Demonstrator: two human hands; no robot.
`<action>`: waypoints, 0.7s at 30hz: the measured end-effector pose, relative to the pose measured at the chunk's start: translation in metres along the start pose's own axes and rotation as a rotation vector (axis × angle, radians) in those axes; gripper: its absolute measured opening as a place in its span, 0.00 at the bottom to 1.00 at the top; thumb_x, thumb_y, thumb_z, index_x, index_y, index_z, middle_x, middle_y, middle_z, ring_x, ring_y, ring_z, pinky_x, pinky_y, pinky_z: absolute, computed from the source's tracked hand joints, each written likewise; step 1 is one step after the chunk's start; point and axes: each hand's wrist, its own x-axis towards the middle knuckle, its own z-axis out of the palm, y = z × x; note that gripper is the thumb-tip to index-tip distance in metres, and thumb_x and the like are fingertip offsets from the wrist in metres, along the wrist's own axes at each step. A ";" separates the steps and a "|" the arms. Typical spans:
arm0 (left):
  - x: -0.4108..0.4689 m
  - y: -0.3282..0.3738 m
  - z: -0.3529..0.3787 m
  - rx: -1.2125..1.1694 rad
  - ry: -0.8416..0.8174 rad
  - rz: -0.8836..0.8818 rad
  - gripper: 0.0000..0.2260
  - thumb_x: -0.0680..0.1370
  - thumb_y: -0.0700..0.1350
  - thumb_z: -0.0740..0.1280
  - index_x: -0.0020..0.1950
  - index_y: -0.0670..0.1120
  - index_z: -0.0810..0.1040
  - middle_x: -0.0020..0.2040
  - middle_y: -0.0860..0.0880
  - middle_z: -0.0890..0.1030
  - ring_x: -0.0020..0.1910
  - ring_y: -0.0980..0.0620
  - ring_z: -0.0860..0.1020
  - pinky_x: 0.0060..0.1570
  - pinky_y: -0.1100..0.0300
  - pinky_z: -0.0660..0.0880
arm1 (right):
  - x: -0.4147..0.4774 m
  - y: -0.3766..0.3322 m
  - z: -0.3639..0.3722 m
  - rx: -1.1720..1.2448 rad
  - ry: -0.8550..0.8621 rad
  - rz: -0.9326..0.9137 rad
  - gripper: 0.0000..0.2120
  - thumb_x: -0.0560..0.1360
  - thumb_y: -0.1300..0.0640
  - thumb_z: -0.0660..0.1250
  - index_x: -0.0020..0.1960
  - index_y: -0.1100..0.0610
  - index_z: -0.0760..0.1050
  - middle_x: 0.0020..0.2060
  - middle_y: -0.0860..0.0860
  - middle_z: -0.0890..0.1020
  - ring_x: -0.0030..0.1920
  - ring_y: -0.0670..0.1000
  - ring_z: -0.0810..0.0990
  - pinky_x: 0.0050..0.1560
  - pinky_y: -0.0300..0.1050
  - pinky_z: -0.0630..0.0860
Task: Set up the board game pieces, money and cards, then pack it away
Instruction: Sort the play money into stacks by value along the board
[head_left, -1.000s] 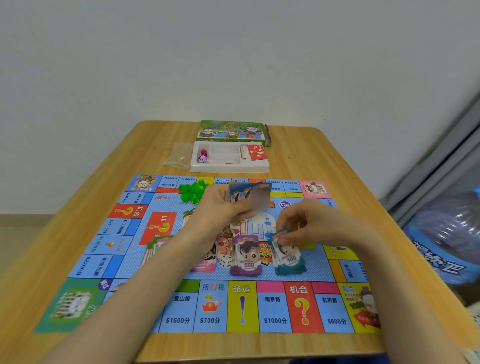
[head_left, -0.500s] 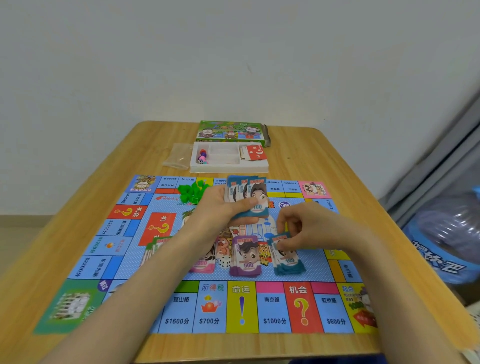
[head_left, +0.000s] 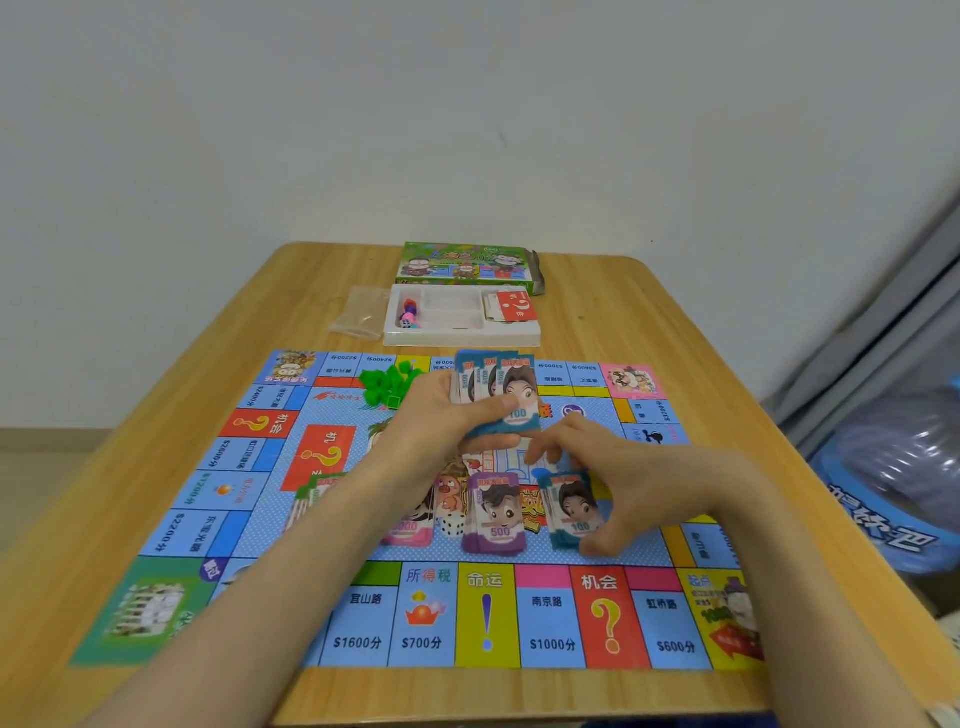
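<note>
Now, on the wooden table (head_left: 597, 312) the game board (head_left: 363, 613) lies flat, and above its middle my left hand (head_left: 441, 421) grips a fanned bundle of blue notes (head_left: 511, 395), thumb across them, while my right hand (head_left: 623, 478) curls round the blue stack (head_left: 569, 512) lying just beside the purple stack (head_left: 496, 514).

Left hand (head_left: 442, 415) gripping; right hand (head_left: 618, 480) pinching.
</note>
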 end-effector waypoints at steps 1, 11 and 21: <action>0.000 0.000 0.000 -0.003 0.003 -0.007 0.11 0.74 0.34 0.69 0.56 0.37 0.77 0.50 0.40 0.83 0.43 0.46 0.84 0.31 0.66 0.78 | 0.000 0.000 0.001 0.010 0.006 -0.008 0.33 0.69 0.55 0.74 0.62 0.40 0.56 0.57 0.41 0.61 0.54 0.38 0.66 0.43 0.24 0.69; -0.006 0.003 0.002 0.009 -0.083 -0.065 0.07 0.73 0.35 0.70 0.51 0.40 0.79 0.38 0.46 0.85 0.33 0.50 0.84 0.29 0.67 0.78 | 0.015 0.001 0.001 0.451 0.588 -0.075 0.21 0.64 0.37 0.63 0.49 0.51 0.71 0.41 0.46 0.75 0.39 0.41 0.72 0.42 0.36 0.72; -0.011 0.007 0.004 0.026 -0.242 -0.184 0.06 0.79 0.42 0.65 0.53 0.42 0.77 0.44 0.45 0.85 0.38 0.48 0.84 0.34 0.65 0.80 | 0.028 0.000 0.008 0.396 0.832 -0.179 0.16 0.71 0.61 0.72 0.50 0.45 0.71 0.39 0.49 0.78 0.34 0.42 0.73 0.37 0.38 0.71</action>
